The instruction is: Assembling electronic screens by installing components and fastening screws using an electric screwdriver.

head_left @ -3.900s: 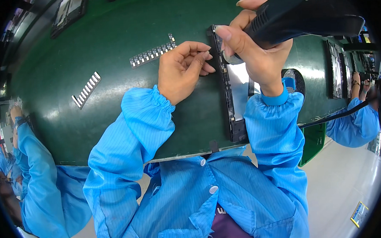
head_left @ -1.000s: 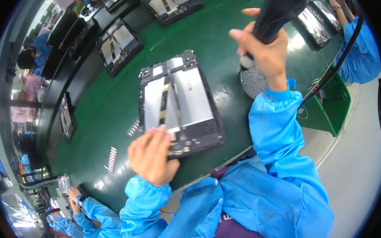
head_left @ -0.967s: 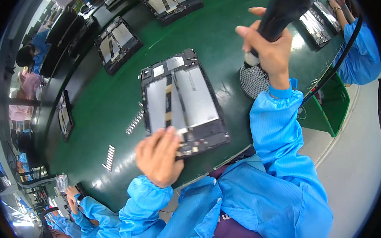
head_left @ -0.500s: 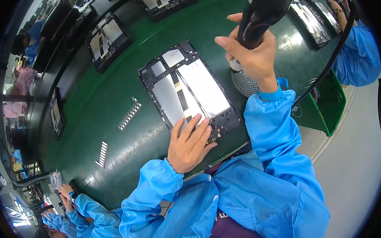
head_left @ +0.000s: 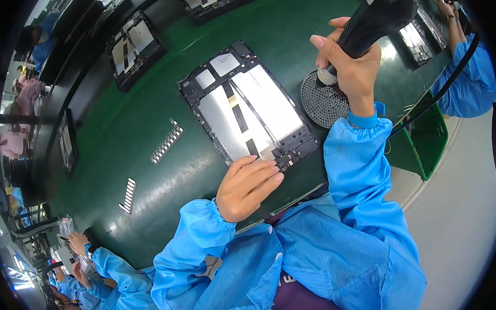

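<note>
In front of me on the green table lies an opened tablet (head_left: 276, 111), its silver battery plates and black frame showing. My left hand (head_left: 247, 190) rests on its near edge, fingers stretched out and close together over the lower circuit board. To the right, my right hand (head_left: 357, 73) is wrapped round a black power screwdriver (head_left: 377, 23), tilted with its body up and right. Its lower end is at the far side of a round perforated screw dish (head_left: 319, 103) holding small dark screws. The tip itself is hidden by my hand. A blue band circles my right wrist.
Left of the tablet lie two strips of small parts, a longer strip (head_left: 167, 141) and a white strip (head_left: 128, 196). More opened tablets, such as one tablet (head_left: 136, 50), stand on the far side. A black cable (head_left: 443, 88) and green bin (head_left: 424, 140) are at right. Co-workers sit both sides.
My right hand and the screwdriver have shifted right and slightly down, uncovering more of the dish. My left fingers have drawn closer together, toward the tablet's near edge.
</note>
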A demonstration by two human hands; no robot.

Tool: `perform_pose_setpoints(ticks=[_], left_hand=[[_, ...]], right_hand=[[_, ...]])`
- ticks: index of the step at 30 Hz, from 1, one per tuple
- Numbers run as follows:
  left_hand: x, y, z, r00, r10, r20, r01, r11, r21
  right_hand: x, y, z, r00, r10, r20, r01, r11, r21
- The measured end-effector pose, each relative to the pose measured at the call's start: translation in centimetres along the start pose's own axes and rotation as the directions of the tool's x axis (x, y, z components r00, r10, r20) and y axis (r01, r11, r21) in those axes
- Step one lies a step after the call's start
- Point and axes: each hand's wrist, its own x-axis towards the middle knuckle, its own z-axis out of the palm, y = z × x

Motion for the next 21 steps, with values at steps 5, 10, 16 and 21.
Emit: perform_pose_setpoints(ticks=[5,10,16,21], left_hand=[[0.1,-0.4,0.1,0.976,-0.156,-0.151,0.158,0.987,-0.003],[0.5,-1.0,-0.3,0.94,-0.202,-0.276,0.199,0.979,-0.04],[0.6,-0.7,-0.8,0.901,-0.286,-0.326,0.32,0.946,0.054],[-0.3,-1.0,-2.2,0.81,-0.429,-0.399,0.494,0.866,0.072]], right_hand=[[0.3,0.1,-0.2,0.999,0.032,0.008,-0.032,0.999,-0.004],[0.5,0.4,-0.3,0.996,0.083,0.028,-0.082,0.996,-0.026],[0.6,0.5,-0.6,0.995,0.103,0.017,-0.103,0.994,-0.024],[0.4,0.3,0.3,0.991,0.134,0.006,-0.134,0.991,-0.017]])
